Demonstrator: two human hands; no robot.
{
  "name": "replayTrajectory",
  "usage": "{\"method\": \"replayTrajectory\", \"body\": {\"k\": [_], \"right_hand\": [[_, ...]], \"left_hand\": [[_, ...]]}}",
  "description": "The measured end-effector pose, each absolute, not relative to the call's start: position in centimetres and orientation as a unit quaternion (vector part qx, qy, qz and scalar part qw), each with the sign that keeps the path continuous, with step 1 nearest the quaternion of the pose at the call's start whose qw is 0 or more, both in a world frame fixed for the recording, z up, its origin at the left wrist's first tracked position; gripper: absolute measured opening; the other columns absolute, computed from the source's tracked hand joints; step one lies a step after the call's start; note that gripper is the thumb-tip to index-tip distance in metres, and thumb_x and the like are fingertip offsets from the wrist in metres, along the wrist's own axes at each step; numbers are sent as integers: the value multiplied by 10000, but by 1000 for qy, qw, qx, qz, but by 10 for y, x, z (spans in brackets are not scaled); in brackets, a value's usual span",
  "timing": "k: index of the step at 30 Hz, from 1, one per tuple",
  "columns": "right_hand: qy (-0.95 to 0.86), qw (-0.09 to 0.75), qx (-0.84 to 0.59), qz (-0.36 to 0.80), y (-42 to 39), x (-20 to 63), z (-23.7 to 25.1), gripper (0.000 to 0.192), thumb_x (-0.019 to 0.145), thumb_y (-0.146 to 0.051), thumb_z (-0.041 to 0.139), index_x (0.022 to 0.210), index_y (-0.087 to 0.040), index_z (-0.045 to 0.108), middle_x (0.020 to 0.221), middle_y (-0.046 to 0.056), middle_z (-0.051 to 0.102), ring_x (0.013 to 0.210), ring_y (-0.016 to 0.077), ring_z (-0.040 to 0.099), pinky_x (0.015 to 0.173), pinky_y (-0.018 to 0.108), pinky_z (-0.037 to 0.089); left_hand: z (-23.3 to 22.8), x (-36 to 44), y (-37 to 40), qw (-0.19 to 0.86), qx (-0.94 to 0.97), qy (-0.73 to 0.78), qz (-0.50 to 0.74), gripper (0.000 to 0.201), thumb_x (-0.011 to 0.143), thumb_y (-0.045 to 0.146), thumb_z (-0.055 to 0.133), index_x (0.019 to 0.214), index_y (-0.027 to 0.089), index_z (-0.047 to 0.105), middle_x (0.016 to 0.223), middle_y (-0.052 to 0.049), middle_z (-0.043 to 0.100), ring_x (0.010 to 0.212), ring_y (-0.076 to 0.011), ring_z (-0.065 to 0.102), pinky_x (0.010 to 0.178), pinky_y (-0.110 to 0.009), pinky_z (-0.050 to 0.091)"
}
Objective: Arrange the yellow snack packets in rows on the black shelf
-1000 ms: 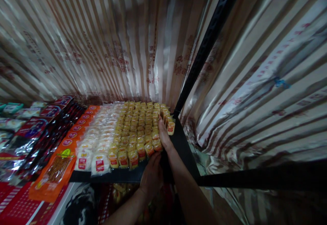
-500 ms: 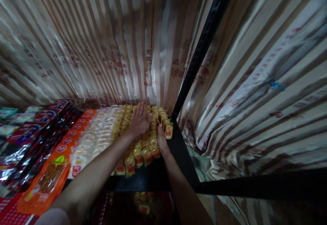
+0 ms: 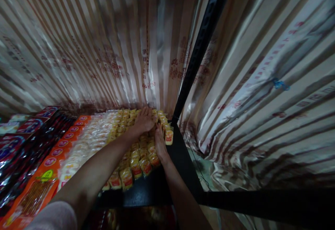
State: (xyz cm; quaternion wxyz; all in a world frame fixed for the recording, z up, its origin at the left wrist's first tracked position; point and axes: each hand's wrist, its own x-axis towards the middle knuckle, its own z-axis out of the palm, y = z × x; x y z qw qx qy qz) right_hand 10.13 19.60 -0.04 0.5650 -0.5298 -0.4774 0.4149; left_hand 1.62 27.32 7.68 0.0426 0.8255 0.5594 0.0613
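Rows of small yellow snack packets [image 3: 136,165] in clear wrappers with red labels stand tightly packed on a black shelf [image 3: 146,190]. Over the back of these rows lies my left hand [image 3: 145,119], its fingers bent down onto the packets and the fingertips hidden. My right hand [image 3: 160,144] is held edgewise against the right side of the rows, fingers straight and close together. Just right of its fingertips, a separate row of yellow packets [image 3: 169,136] runs along the shelf's right side.
To the left lie pale wrapped packets [image 3: 78,153], an orange strip of snack packs [image 3: 57,151] and dark shiny bags [image 3: 39,153]. A black slotted post [image 3: 195,55] rises at the back right corner. Striped plastic sheeting [image 3: 117,41] hangs behind and to the right.
My left hand's fingers have gone from stretched flat to bent over the packets. My right hand stays along the row's side. The view has shifted slightly to the right.
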Motion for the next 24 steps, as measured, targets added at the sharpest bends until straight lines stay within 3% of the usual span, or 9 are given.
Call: {"method": "replayTrajectory", "body": {"k": [5,12,19,21,24], "right_hand": [[-494,551,-527,417,193,102,2,792,831,-690,241,1387,-140,360,1476,86,296,1380,215,220,1158,394,122],[-500,555,-525,409,193,102,3,744,849,-664,240,1374,-156,381,1453,76,346,1367,201,257,1156,401,144],[-513,568,-518,382,198,102,-5,660,874,-628,239,1356,-210,408,1478,33,301,1384,190,206,1155,418,151],[-525,562,-510,385,199,102,-5,663,876,-627,229,1356,-207,407,1467,40,324,1376,192,232,1152,416,164],[-542,561,-508,365,196,104,0,644,893,-596,222,1354,-188,411,1433,67,385,1348,197,301,1144,422,191]], "left_hand": [[76,36,290,-18,854,516,54,550,942,368,176,1362,74,377,1458,-139,311,1376,-242,206,1130,-459,113],[62,28,311,-50,877,476,37,324,881,250,401,1095,149,622,1170,-107,616,1194,-232,467,1088,-432,227],[67,34,309,-40,871,489,34,391,851,198,449,1223,121,539,1331,-125,499,1289,-242,371,1079,-386,255],[69,37,308,-32,870,490,36,411,849,186,447,1254,144,508,1313,-114,518,1261,-231,410,1072,-388,265],[71,37,309,-21,868,496,21,324,839,162,449,1126,125,594,1195,-122,602,1165,-212,504,1049,-354,300]]}}
